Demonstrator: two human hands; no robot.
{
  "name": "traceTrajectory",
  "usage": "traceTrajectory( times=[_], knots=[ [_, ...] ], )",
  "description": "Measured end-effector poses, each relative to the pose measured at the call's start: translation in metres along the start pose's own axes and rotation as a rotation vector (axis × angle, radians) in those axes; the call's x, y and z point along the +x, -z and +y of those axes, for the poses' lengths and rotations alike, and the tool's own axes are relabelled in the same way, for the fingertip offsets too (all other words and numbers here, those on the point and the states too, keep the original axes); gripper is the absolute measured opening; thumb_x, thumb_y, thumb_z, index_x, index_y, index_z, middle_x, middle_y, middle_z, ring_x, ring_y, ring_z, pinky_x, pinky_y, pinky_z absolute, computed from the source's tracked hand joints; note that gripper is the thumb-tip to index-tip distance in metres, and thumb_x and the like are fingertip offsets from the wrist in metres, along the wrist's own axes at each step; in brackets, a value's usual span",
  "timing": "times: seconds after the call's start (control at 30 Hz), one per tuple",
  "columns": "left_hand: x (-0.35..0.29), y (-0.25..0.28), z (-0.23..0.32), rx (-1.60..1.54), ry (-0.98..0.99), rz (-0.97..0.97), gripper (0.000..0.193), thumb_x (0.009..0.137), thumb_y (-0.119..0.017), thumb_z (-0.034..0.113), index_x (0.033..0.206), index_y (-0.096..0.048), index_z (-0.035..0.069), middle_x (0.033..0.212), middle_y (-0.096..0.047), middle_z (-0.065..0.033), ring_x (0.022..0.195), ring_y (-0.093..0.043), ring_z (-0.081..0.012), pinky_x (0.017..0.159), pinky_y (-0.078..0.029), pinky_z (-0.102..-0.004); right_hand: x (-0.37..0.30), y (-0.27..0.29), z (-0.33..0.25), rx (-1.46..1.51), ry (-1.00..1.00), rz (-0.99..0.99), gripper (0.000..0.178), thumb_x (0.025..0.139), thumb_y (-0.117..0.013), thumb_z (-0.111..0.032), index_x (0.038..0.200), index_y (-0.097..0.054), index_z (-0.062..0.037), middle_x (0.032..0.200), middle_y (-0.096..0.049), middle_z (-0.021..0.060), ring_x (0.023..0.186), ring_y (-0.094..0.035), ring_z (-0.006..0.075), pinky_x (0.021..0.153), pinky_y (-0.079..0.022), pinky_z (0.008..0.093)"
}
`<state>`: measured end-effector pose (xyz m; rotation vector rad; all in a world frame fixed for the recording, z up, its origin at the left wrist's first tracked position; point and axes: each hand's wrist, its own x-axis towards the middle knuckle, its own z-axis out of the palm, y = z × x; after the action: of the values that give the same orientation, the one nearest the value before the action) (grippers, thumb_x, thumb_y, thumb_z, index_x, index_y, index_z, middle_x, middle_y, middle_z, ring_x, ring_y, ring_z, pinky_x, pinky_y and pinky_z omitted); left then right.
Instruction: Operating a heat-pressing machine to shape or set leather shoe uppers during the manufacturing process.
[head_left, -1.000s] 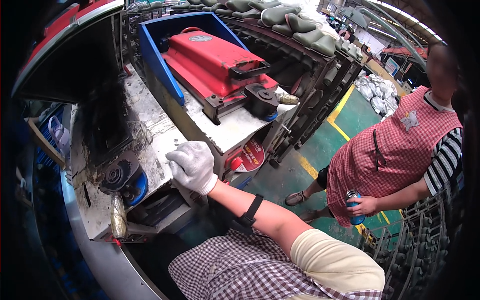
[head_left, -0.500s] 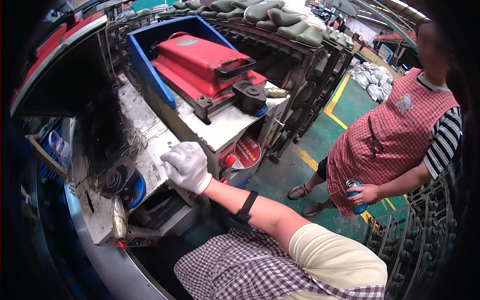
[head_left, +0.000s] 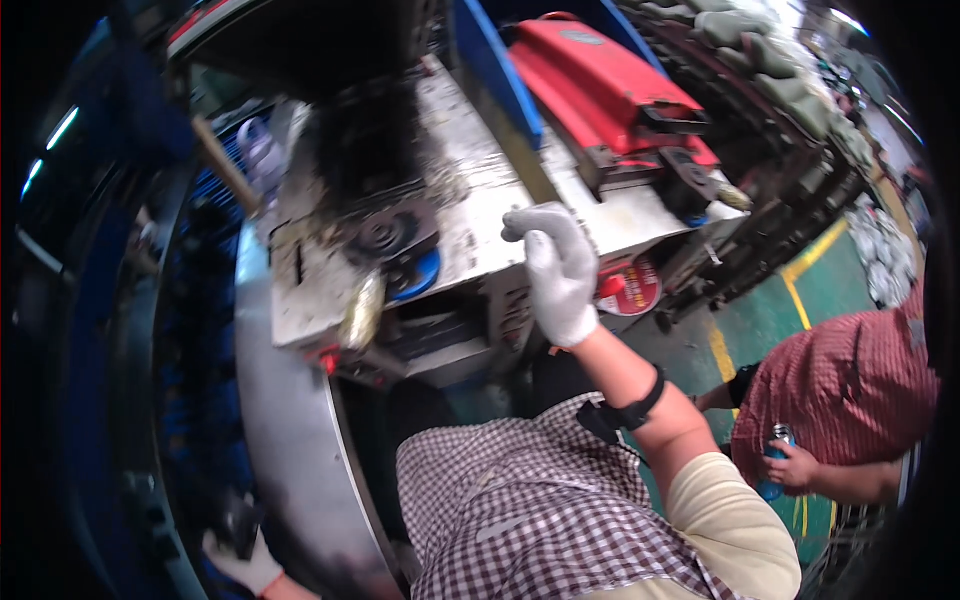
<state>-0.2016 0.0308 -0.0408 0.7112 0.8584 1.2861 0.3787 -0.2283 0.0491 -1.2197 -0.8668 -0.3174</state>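
My right hand (head_left: 562, 275), in a white glove with grey-stained fingertips, is raised over the white-topped machine bench. Its thumb and fingers are apart, loosely bent, and nothing shows between them. At the lower left, my left hand (head_left: 245, 562), also gloved, is beside the metal ledge (head_left: 300, 440). Its fingers are at a dark object (head_left: 240, 525), too blurred to name. A black sole-shaped block (head_left: 393, 235) with a blue edge (head_left: 418, 277) sits on the bench, left of my right hand. Below it, a gold-wrapped handle (head_left: 362, 312) sticks out.
A red press cover (head_left: 600, 85) stands inside blue side panels (head_left: 497, 75). Green boots (head_left: 780, 70) line a rack at the back right. On the right, a person in a red checked apron (head_left: 840, 400) holds a blue bottle (head_left: 772, 470). Blue racking (head_left: 215, 400) runs along the left.
The view has swung left and down, so the bench now appears further right. My left hand has come into view at the lower left. My right hand's fingers have spread from a closer curl.
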Motion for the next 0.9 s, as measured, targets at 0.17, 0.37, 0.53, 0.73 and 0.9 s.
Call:
traceTrajectory(
  times=[0.17,0.37,0.53,0.73,0.9],
  knots=[
    [-0.050,-0.209,-0.014,-0.315,0.115,-0.660,0.094,0.087,-0.072,0.034,0.164,-0.030,0.001,0.164,-0.038,-0.0278,0.154,-0.034,-0.0450,0.129,-0.021,-0.0658,0.022,-0.038,-0.086,0.288,-0.026,-0.630,0.041,0.096,-0.064,-0.009,0.134,-0.063,0.0042,0.125,-0.065,0.0195,0.121,-0.062,0.0324,0.107,-0.049,0.0419],
    [-0.079,-0.345,-0.039,-0.439,0.221,-0.986,0.079,0.089,-0.063,0.034,0.158,-0.044,0.000,0.152,-0.055,-0.0259,0.136,-0.058,-0.0385,0.119,-0.044,-0.0519,0.030,-0.084,-0.102,0.233,-0.159,-0.936,0.087,0.103,-0.066,-0.033,0.166,-0.019,0.0059,0.170,-0.025,0.0262,0.159,-0.026,0.0370,0.129,-0.021,0.0448],
    [-0.072,-0.388,-0.051,-0.525,0.481,-0.997,0.070,0.081,-0.059,0.017,0.147,-0.055,-0.002,0.142,-0.064,-0.0238,0.127,-0.065,-0.0381,0.115,-0.049,-0.0511,0.028,-0.084,-0.095,0.488,-0.370,-0.729,0.094,0.100,-0.068,-0.034,0.167,-0.015,0.0044,0.167,-0.029,0.0297,0.158,-0.029,0.0361,0.127,-0.029,0.0413],
    [0.016,-0.469,-0.047,-0.298,0.579,-1.048,0.023,0.100,-0.064,0.023,0.112,-0.066,0.004,0.112,-0.072,-0.0149,0.112,-0.069,-0.0321,0.099,-0.058,-0.0500,0.099,-0.066,-0.036,0.729,-0.740,-0.517,0.069,0.101,-0.061,-0.037,0.156,-0.041,0.0002,0.131,-0.067,0.0159,0.112,-0.069,0.0212,0.091,-0.057,0.0371],
    [0.068,-0.518,-0.024,-0.053,0.257,-0.682,0.059,0.099,-0.066,0.025,0.146,-0.046,-0.004,0.158,-0.040,-0.0311,0.149,-0.039,-0.0464,0.119,-0.040,-0.0613,0.164,-0.095,0.038,0.256,-0.805,-0.493,0.052,0.092,-0.068,-0.043,0.136,-0.062,-0.0154,0.106,-0.072,0.0085,0.092,-0.074,0.0198,0.063,-0.061,0.0404]
  ],
)
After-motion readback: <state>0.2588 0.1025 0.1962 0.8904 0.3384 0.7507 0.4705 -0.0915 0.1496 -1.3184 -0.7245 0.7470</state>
